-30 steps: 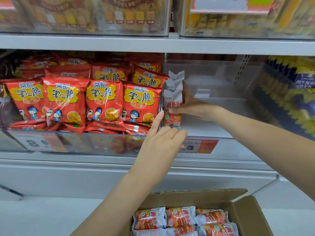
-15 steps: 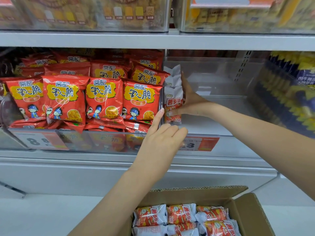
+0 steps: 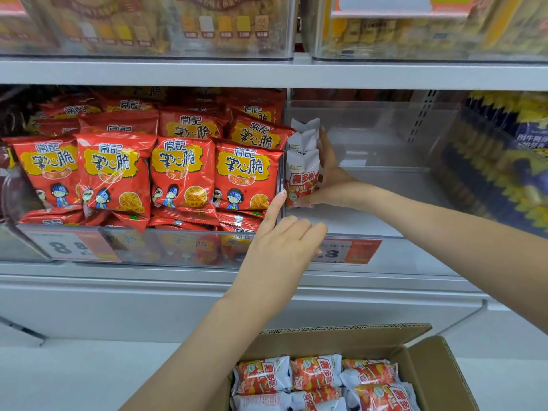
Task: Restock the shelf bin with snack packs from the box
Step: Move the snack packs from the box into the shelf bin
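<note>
Two white-and-orange snack packs (image 3: 303,170) stand pinched in my right hand (image 3: 333,185) against the clear bin's (image 3: 370,223) left wall, and may topple once released, my loosely open left hand (image 3: 281,250) holding nothing.

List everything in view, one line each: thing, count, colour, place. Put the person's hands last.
Clear bin: one, transparent, middle shelf right of centre, nearly bare.
Held snack packs: at least two, white and orange, upright against the bin's left wall.
Red snack bags: many, red and yellow, bin on the left.
Price tags: two, white and orange, bin fronts.
Cardboard box: one, brown, open, below the shelf.
Boxed snack packs: several, white and orange, inside the box.
Blue-yellow packs: several, far right.
Upper bins: two, clear, top shelf.
Left hand: index finger at the divider.
Right hand: gripping the held snack packs.
</note>
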`<state>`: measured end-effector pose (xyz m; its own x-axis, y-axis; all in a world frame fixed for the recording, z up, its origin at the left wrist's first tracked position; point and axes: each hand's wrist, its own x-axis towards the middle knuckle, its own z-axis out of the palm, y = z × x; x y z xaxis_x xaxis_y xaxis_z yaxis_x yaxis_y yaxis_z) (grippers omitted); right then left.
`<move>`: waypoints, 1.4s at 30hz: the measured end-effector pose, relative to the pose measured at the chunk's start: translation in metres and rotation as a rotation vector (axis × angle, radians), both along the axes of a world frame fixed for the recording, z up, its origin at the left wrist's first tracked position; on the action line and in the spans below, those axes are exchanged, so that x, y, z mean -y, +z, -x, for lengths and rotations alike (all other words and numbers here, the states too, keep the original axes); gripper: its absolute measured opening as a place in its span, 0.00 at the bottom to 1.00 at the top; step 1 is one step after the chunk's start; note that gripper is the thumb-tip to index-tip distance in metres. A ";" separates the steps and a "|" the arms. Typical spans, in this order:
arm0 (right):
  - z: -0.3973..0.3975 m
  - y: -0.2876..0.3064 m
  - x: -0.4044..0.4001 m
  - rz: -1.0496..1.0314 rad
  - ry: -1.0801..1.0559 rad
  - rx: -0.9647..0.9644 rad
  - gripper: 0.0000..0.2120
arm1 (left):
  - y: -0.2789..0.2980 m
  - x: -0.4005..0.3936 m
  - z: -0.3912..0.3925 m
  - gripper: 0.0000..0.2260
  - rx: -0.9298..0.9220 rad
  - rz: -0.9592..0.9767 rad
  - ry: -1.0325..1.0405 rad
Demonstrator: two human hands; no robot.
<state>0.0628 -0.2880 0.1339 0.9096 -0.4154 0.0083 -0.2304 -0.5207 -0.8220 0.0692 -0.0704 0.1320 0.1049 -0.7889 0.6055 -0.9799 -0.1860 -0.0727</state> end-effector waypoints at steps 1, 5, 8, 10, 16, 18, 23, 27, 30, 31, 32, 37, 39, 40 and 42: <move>0.000 -0.001 0.001 -0.002 0.005 -0.011 0.65 | 0.000 0.000 0.000 0.08 0.001 0.002 0.002; -0.005 -0.003 0.004 -0.055 0.025 -0.044 0.67 | -0.001 0.000 0.000 0.07 -0.001 0.004 0.005; -0.009 -0.005 0.004 -0.052 0.040 -0.049 0.70 | -0.001 0.000 0.000 0.08 0.004 0.004 0.013; -0.010 -0.004 0.004 -0.053 0.082 -0.070 0.70 | -0.002 0.000 0.000 0.09 0.007 0.002 0.015; -0.012 -0.002 0.005 0.003 0.089 -0.119 0.68 | -0.001 0.000 0.000 0.09 0.013 -0.005 0.009; -0.009 -0.002 0.005 -0.019 0.066 -0.109 0.69 | 0.000 0.000 0.000 0.09 0.005 -0.001 0.006; -0.003 -0.001 0.007 -0.040 0.049 -0.112 0.66 | 0.000 -0.001 0.000 0.10 0.004 -0.016 0.010; -0.003 -0.001 0.010 -0.013 0.015 -0.156 0.67 | 0.001 -0.002 0.000 0.08 0.000 -0.023 -0.002; 0.002 0.006 0.010 0.023 -0.040 -0.203 0.66 | 0.003 -0.002 -0.001 0.07 0.006 -0.021 -0.023; 0.007 0.010 0.008 0.026 -0.064 -0.213 0.65 | 0.003 -0.002 -0.001 0.06 0.007 -0.023 -0.029; 0.012 0.016 0.005 0.025 -0.094 -0.218 0.63 | 0.004 -0.003 -0.001 0.06 0.006 -0.025 -0.039; 0.058 0.049 -0.030 0.126 -0.242 -0.044 0.28 | 0.008 -0.010 -0.002 0.13 -0.022 -0.013 -0.077; 0.088 0.054 -0.052 0.248 -0.294 0.145 0.15 | 0.008 -0.017 0.001 0.19 -0.058 -0.028 -0.098; 0.105 0.055 -0.065 0.296 -0.306 0.247 0.11 | 0.006 -0.023 0.003 0.22 -0.076 -0.042 -0.106; 0.141 0.050 -0.093 0.403 -0.307 0.389 0.06 | 0.002 -0.037 0.008 0.27 -0.111 -0.065 -0.100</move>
